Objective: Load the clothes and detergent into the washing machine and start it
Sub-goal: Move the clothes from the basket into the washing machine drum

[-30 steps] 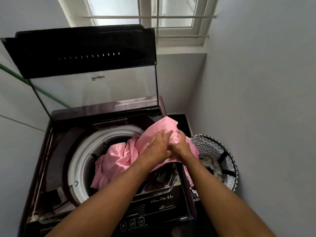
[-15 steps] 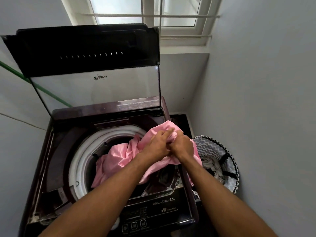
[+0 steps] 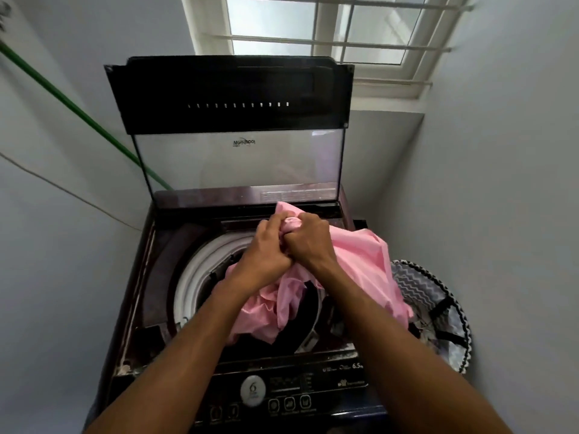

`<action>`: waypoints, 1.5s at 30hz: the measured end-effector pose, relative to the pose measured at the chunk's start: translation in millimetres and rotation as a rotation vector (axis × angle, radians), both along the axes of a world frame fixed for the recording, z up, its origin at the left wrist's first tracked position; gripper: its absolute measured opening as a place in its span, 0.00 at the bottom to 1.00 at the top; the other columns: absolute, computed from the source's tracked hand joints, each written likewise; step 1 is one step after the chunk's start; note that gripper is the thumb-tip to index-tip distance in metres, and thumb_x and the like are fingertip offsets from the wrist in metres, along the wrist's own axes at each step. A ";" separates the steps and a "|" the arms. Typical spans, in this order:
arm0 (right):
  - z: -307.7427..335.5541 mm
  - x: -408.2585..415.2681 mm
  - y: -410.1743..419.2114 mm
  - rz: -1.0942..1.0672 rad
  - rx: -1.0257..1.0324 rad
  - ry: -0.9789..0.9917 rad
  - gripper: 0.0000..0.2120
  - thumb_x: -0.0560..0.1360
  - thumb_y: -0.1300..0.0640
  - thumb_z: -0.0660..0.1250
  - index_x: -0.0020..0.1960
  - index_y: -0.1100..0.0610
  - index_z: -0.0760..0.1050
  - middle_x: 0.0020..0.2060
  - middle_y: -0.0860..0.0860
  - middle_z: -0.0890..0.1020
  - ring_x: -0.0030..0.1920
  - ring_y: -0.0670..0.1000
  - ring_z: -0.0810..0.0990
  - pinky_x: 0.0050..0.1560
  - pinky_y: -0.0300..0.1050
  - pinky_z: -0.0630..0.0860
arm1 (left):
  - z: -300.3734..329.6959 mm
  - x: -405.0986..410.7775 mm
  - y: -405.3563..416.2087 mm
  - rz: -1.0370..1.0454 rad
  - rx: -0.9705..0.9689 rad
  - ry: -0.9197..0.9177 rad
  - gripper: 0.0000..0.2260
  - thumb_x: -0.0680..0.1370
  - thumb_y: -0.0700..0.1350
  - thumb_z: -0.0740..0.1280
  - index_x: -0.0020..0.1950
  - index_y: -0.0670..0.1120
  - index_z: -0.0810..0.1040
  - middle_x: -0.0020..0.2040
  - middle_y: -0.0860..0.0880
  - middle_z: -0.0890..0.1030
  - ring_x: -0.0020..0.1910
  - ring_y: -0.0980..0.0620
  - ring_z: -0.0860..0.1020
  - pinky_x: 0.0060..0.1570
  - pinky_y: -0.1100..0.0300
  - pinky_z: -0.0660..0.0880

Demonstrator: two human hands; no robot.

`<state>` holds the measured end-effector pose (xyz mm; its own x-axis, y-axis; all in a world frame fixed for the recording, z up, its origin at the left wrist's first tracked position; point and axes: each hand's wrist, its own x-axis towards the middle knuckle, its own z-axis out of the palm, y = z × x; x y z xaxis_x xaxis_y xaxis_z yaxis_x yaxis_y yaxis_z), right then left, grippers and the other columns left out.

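Both hands, the left hand [image 3: 266,245] and the right hand [image 3: 308,242], squeeze the pink cloth [image 3: 360,264] tight above the washing machine [image 3: 150,277]. A basket [image 3: 438,296] sits at 3 o'clock.

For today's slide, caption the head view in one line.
Both hands bunch a pink cloth above the open washer.
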<state>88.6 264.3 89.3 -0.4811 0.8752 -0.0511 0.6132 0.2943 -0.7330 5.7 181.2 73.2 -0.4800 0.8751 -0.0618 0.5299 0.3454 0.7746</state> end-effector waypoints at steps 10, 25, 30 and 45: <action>-15.9 -80.4 -69.5 0.185 -0.124 0.086 0.05 0.68 0.62 0.69 0.43 0.61 0.78 0.41 0.60 0.84 0.43 0.59 0.80 0.39 0.42 0.69 | 1.1 -66.5 -81.6 0.193 0.007 0.013 0.31 0.68 0.40 0.76 0.68 0.53 0.71 0.57 0.46 0.72 0.53 0.49 0.76 0.53 0.58 0.74; -73.4 -21.2 -42.6 0.156 -0.251 -0.314 0.10 0.70 0.55 0.70 0.35 0.61 0.77 0.34 0.60 0.81 0.40 0.59 0.80 0.36 0.46 0.67 | -51.5 -26.2 -56.0 -0.143 -0.306 -0.109 0.21 0.74 0.43 0.68 0.67 0.55 0.75 0.59 0.53 0.81 0.49 0.57 0.80 0.51 0.57 0.77; -61.6 12.3 -10.8 0.055 -0.082 -0.234 0.08 0.70 0.61 0.69 0.47 0.61 0.81 0.48 0.62 0.81 0.51 0.60 0.79 0.49 0.50 0.74 | -43.6 6.9 -16.4 -0.158 -0.196 -0.092 0.22 0.72 0.38 0.68 0.65 0.51 0.78 0.59 0.50 0.81 0.56 0.51 0.79 0.54 0.61 0.73; -96.3 143.2 37.8 -0.303 -0.473 -0.235 0.48 0.63 0.35 0.74 0.76 0.50 0.57 0.69 0.57 0.73 0.66 0.61 0.74 0.63 0.52 0.73 | -63.0 107.2 65.8 -0.530 -0.312 0.242 0.43 0.67 0.45 0.78 0.77 0.60 0.62 0.77 0.44 0.57 0.75 0.42 0.61 0.70 0.44 0.66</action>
